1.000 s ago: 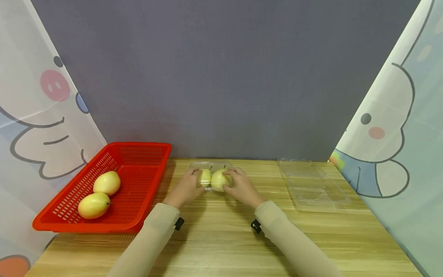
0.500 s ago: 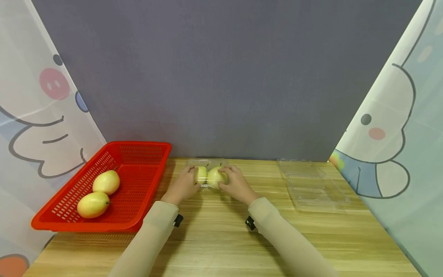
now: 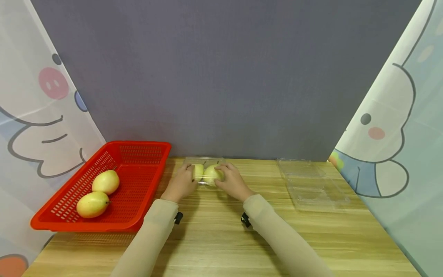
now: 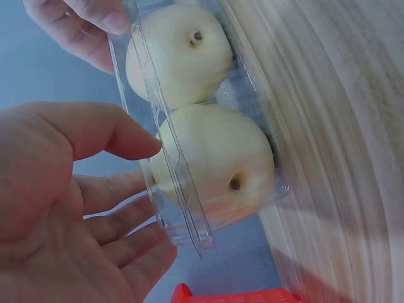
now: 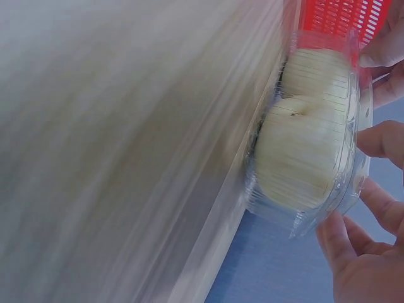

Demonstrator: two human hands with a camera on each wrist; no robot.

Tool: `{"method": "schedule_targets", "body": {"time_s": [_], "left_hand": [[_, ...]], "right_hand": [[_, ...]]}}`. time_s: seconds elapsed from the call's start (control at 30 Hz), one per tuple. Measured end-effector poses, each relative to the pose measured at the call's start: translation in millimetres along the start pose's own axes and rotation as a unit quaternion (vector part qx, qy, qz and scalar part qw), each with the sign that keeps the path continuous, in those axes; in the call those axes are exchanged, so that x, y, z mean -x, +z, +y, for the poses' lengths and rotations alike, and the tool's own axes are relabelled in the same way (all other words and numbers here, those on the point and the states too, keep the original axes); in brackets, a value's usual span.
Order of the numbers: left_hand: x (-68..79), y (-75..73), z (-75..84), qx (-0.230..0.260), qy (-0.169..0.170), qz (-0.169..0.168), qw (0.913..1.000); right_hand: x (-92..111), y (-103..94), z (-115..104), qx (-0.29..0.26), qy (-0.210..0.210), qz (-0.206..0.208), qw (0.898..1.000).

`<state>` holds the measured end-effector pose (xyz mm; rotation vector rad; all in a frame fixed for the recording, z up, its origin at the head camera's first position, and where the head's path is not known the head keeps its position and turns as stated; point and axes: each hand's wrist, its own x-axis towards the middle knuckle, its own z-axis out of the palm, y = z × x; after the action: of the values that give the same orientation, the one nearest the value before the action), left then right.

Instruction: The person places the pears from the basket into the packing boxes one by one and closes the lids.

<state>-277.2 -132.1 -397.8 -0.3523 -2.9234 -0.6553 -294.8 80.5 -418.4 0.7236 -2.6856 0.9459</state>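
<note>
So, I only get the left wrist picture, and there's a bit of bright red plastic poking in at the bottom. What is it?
Observer: The head view shows it's a rectangular red plastic basket with rows of holes in its sides, on the person's left.
Operator: Ooh, is anything in it?
Observer: Yes, two rounded yellow fruits, both towards its left side.
Operator: And are there more like the clear plastic box that the left hand has in its grip?
Observer: At least one more clear plastic container, lying at the right side of the pale wooden table.
</note>
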Motion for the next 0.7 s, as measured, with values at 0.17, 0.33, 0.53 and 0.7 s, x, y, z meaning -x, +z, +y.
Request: {"method": "schedule_targets", "body": {"time_s": [0.17,0.33,0.53,0.7], "left_hand": [[-2.4,-0.9,-1.0,0.002,-0.012,0.005,0.9999],[-4.1,-1.5,-2.4,0.005,-0.018,0.007,0.9998],[-5.0,-4.0,-2.7,0.002,-0.027,0.004,0.9996],[-6.0,-4.8,-3.8,0.0,-0.034,0.005,0.9994]], "right_hand": [[-5,3.5,-1,0.004,0.003,0.004,1.0],[-9,6.2,-2,0.005,0.003,0.009,1.0],[-13,7.8,-3,-0.002,-0.003,0.012,1.0],[-16,10.6,-4,-0.004,-0.004,0.016,1.0]]}}
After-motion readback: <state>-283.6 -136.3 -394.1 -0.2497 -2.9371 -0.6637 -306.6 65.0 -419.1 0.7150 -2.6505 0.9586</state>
